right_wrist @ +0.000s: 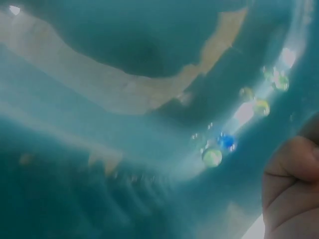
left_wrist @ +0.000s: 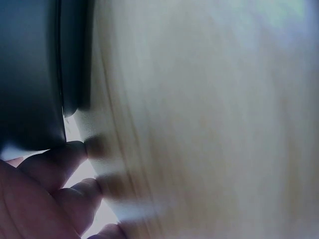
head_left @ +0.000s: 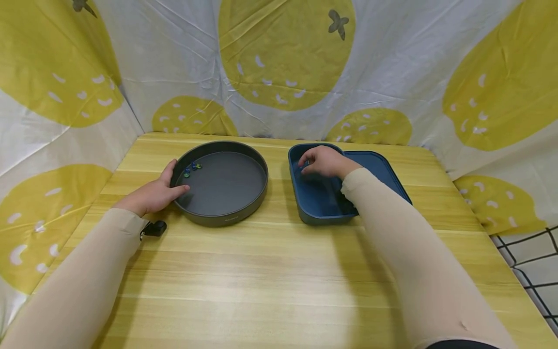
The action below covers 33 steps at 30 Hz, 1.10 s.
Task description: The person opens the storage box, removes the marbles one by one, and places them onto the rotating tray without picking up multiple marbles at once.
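Note:
My left hand (head_left: 158, 194) holds the near-left side of a round dark grey pan (head_left: 261, 206), thumb over the rim and fingers along the outer wall. Small blue and green marbles (head_left: 187, 173) lie inside the pan at its left. My right hand (head_left: 324, 161) reaches into a blue rectangular container (head_left: 318, 213), fingers bent and apart near its far-left corner. In the right wrist view, several glass marbles (right_wrist: 212, 157), clear, greenish and one blue, lie along the container's inner edge, close to the bent thumb (right_wrist: 294, 159).
A blue lid or tray (head_left: 377, 167) lies right of the container, partly behind the right forearm. Both vessels stand on a wooden table (head_left: 261, 286). Patterned cloth (head_left: 279, 116) hangs along the back and left, and a black wire grid (head_left: 529, 264) stands at the right.

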Each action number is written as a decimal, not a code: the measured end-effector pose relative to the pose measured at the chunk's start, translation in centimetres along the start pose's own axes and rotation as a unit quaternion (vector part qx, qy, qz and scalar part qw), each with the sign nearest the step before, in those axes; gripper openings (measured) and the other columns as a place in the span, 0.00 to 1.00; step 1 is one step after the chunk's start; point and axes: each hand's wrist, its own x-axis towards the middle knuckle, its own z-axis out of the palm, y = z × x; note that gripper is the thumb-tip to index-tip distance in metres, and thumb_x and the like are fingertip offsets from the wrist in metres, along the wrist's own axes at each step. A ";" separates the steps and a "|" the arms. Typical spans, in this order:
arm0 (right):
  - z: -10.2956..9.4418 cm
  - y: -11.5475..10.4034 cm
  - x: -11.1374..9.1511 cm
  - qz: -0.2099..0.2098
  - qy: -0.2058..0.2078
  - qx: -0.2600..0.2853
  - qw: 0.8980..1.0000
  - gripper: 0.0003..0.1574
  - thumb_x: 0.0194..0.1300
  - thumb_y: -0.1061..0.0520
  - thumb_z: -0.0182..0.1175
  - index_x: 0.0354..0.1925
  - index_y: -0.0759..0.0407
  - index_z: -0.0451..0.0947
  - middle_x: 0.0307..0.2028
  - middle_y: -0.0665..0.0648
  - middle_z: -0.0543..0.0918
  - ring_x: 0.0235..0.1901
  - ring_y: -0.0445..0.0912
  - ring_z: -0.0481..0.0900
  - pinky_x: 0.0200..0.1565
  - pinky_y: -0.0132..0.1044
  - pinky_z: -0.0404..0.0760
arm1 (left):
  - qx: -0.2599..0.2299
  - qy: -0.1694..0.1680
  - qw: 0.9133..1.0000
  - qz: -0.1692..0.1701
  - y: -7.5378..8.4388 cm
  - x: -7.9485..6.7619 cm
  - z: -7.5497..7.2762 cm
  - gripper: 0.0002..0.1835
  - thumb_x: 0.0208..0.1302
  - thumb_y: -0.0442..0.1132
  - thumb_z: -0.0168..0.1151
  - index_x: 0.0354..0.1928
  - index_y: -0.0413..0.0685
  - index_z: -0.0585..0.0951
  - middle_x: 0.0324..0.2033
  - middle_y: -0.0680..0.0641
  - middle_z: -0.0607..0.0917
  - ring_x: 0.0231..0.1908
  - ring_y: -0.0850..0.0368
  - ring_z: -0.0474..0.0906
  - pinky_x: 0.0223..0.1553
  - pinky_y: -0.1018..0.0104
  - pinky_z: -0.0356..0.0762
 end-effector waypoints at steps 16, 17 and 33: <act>-0.8 -5.2 -0.6 -0.047 0.002 0.074 0.996 0.14 0.73 0.51 0.69 0.53 0.51 0.87 0.26 0.53 0.78 0.30 0.50 0.71 0.43 0.44 0.72 | -0.002 0.002 1.000 -0.003 0.0 -0.1 -0.1 0.56 0.81 0.61 0.49 0.81 0.47 0.18 0.81 0.24 0.36 0.77 0.18 0.50 0.75 0.27 0.51; -0.7 -5.7 -0.5 -0.053 -0.002 0.071 0.996 0.14 0.73 0.51 0.69 0.54 0.51 0.87 0.26 0.52 0.77 0.29 0.49 0.70 0.42 0.44 0.71 | -0.003 0.003 1.000 -0.003 0.0 -0.1 -0.1 0.56 0.82 0.61 0.49 0.81 0.47 0.18 0.81 0.23 0.36 0.77 0.18 0.50 0.76 0.27 0.51; 1.5 -11.7 1.1 -0.114 -0.044 0.040 0.992 0.17 0.71 0.51 0.70 0.56 0.52 0.87 0.25 0.50 0.76 0.28 0.46 0.70 0.37 0.38 0.72 | -0.004 -0.001 1.000 -0.001 0.2 0.0 -0.1 0.56 0.82 0.61 0.49 0.81 0.47 0.18 0.81 0.24 0.35 0.77 0.18 0.48 0.76 0.27 0.50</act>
